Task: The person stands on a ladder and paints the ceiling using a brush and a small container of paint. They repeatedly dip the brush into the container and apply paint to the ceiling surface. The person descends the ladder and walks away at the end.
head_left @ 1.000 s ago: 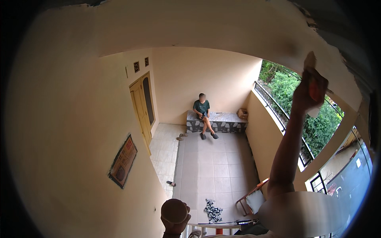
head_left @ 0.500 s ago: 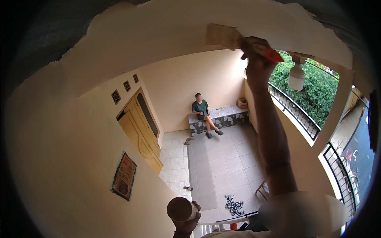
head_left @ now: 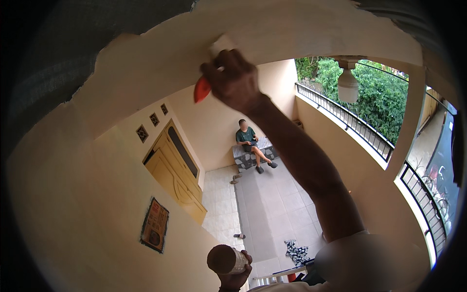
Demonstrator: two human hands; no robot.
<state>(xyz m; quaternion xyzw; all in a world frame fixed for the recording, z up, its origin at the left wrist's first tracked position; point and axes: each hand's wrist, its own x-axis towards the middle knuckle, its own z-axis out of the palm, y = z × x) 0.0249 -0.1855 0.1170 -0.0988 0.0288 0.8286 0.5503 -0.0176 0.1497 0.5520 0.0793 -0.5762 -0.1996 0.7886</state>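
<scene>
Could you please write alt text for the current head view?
A raised right hand holds a red-handled brush up at a cream overhead beam, while the left hand holds a round container. Below, another person in a green shirt sits on a bench.

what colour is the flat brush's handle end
The flat brush's handle end is red, best seen in head view.

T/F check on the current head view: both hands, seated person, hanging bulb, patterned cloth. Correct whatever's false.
1. The right hand grips a paintbrush. True.
2. The left hand is empty. False: it holds a round container.
3. The seated person wears a dark green top. True.
4. The hanging bulb is left of the paintbrush in the picture. False: it is to the right.
5. A black-and-white cloth lies on the tiled floor. True.
</scene>
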